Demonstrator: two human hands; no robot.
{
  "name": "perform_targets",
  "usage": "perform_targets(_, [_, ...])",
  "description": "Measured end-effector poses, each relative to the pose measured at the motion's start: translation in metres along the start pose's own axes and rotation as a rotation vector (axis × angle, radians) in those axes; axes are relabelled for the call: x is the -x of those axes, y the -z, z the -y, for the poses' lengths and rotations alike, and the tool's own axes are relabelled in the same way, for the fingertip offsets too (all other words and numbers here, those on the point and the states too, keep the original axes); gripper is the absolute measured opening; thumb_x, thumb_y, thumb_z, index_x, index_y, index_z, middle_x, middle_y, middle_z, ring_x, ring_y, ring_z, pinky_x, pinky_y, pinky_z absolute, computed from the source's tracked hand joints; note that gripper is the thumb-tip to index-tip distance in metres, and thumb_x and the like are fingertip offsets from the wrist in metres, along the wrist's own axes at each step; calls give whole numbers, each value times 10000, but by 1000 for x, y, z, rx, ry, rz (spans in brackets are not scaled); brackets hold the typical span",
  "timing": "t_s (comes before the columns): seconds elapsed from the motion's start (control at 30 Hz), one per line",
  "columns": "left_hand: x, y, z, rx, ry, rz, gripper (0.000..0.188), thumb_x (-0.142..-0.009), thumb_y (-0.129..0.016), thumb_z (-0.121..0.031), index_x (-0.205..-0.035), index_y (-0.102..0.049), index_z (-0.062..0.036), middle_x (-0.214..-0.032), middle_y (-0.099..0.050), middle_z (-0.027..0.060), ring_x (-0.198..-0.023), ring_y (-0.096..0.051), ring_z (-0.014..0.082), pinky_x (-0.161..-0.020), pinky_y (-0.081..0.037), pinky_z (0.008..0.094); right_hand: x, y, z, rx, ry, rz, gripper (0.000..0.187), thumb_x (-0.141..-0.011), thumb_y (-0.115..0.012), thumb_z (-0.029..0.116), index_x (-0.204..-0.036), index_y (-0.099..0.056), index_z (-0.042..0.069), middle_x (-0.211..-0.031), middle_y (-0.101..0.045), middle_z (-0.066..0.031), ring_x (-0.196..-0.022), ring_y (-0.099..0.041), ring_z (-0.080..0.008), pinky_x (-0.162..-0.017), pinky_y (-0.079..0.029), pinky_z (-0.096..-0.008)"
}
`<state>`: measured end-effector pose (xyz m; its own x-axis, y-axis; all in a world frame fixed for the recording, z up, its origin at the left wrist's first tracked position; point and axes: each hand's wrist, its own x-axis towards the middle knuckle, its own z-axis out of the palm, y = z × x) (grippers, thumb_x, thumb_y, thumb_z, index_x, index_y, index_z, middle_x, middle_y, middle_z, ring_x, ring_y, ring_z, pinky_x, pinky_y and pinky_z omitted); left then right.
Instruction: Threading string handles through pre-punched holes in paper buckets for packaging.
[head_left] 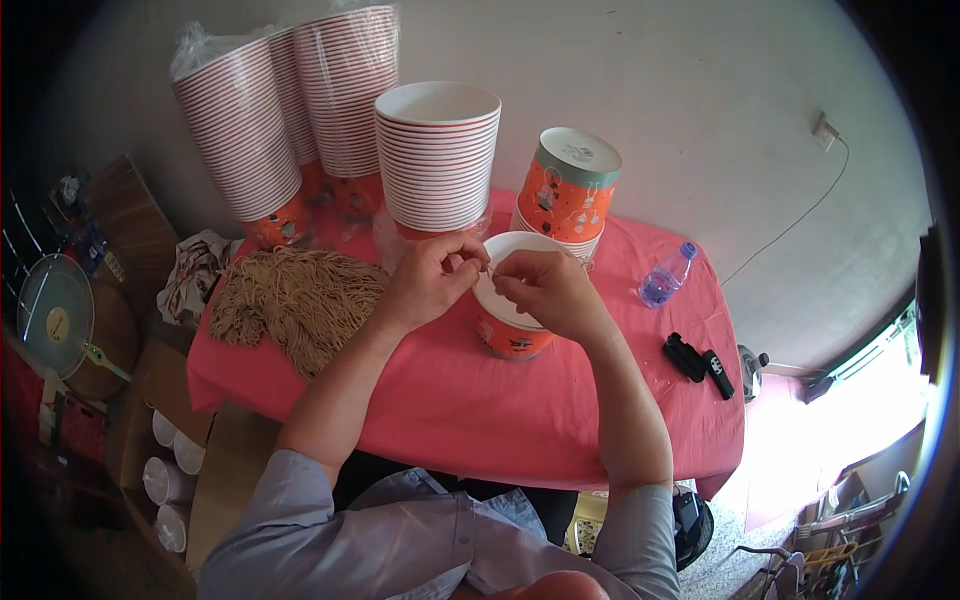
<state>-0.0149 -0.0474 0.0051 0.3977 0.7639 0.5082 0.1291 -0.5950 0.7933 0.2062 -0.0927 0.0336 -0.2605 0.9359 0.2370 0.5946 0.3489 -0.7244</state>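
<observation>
Above an orange paper bucket (515, 342) with a white inside, my two hands meet at the fingertips. My left hand (440, 275) is closed in a pinch at the bucket's left rim. Thumb and forefinger of my right hand (548, 288) are pressed together beside it, over the opening. Something thin and small seems to be between the fingertips, too small to name. To the left of my left forearm lies a heap of beige cords (300, 300). Behind my hands rises a tall stack of nested white-rimmed buckets (437, 165).
Plastic-wrapped bucket stacks (240, 130) stand at the far left. An upside-down bucket (570, 195) tops a short stack behind. On the right are a plastic bottle (668, 275) and black objects (700, 365) on the pink tablecloth (440, 400). A cardboard box (235, 480) holds white containers, lower left.
</observation>
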Motion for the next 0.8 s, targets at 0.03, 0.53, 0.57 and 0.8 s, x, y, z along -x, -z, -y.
perform_targets(0.03, [0,1,1,17,25,18,130,-966,-653,-52,-1046,-730,16,-953,-769,56,-804,-684,83,-734,-550,260,-1,-1,1,-35,53,-24,186,-988,-710,140,-1103,-738,-3,-850,-736,-48,-672,-649,-97,-648,-542,-274])
perform_targets(0.53, [-3,3,18,148,30,134,62,-943,-629,-32,-986,-645,9,-1067,-714,59,-949,-667,122,-884,-552,286,0,7,7,92,180,-434,90,-972,-682,103,-1015,-668,25,-858,-745,-164,-783,-753,-325,-702,-572,-425])
perform_targets(0.57, [-3,4,22,146,32,127,62,-943,-629,-32,-986,-645,9,-1067,-714,59,-949,-667,122,-884,-552,286,1,9,8,90,184,-453,87,-976,-679,103,-1014,-666,26,-863,-745,-162,-783,-751,-325,-700,-570,-424])
perform_targets(0.8, [-4,6,29,173,-2,187,91,-926,-645,-29,-1006,-649,15,-1105,-700,91,-988,-680,149,-930,-568,313,0,15,5,128,166,-522,75,-985,-676,100,-1023,-678,36,-813,-723,-150,-745,-737,-298,-672,-558,-397])
